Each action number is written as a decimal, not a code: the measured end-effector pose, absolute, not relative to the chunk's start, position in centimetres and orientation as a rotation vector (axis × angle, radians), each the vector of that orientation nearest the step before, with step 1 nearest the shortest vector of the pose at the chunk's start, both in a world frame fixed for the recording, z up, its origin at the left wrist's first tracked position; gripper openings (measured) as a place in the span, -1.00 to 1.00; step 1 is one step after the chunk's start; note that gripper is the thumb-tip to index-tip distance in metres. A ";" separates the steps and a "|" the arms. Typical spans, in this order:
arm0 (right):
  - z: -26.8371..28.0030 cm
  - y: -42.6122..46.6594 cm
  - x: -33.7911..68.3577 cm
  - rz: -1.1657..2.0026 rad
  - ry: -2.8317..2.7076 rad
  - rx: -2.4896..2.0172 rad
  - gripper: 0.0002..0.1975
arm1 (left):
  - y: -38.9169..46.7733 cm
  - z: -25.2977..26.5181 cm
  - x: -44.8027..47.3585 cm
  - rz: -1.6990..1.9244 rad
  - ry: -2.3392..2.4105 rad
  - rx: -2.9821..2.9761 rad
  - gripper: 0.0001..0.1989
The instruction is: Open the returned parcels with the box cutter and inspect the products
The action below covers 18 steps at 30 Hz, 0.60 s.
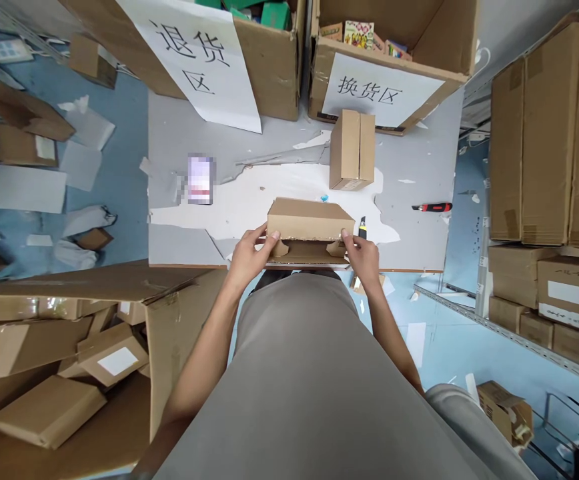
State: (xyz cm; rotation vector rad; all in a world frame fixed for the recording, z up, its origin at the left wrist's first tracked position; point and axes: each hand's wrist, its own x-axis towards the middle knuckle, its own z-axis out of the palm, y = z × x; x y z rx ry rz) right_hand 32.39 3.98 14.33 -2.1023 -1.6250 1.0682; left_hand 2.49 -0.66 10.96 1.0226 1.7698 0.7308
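Note:
A flat brown cardboard mailer box [309, 225] lies at the near edge of the grey table [179, 140], its front flap pulled open toward me. My left hand [250, 252] grips the box's left front corner, thumb on the lid edge. My right hand [362, 253] grips the right front corner the same way. A second, taller closed cardboard box [352, 150] stands upright farther back on the table. A small black and yellow knife [363, 229] lies just beside my right hand.
A red box cutter [432, 207] lies on the table's right. Two large open cartons with paper signs [204, 53] [377, 90] stand at the back. A big carton of boxes [64, 373] sits at lower left. Shelves of cartons [549, 153] line the right.

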 end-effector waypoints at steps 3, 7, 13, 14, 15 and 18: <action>17.6 3.2 32.5 1.023 -1.644 -2.063 -0.18 | -1.0 14.5 2.3 0.725 1.783 1.093 -0.29; 21.8 2.1 32.5 1.006 -1.591 -1.993 -0.25 | -1.5 18.8 2.2 0.805 1.762 1.197 -0.36; 20.9 2.9 33.0 1.117 -1.595 -1.725 -0.42 | -0.9 16.7 1.3 1.042 1.576 1.190 -0.34; 19.6 3.3 33.0 1.135 -1.612 -1.676 -0.44 | -0.7 15.3 1.0 1.072 1.518 1.149 -0.28; 18.2 3.6 33.0 1.149 -1.626 -1.628 -0.44 | -0.6 13.7 0.8 1.096 1.475 1.096 -0.22; 13.3 4.5 32.4 1.146 -1.641 -1.543 -0.40 | -0.5 9.1 0.1 1.150 1.468 0.912 -0.27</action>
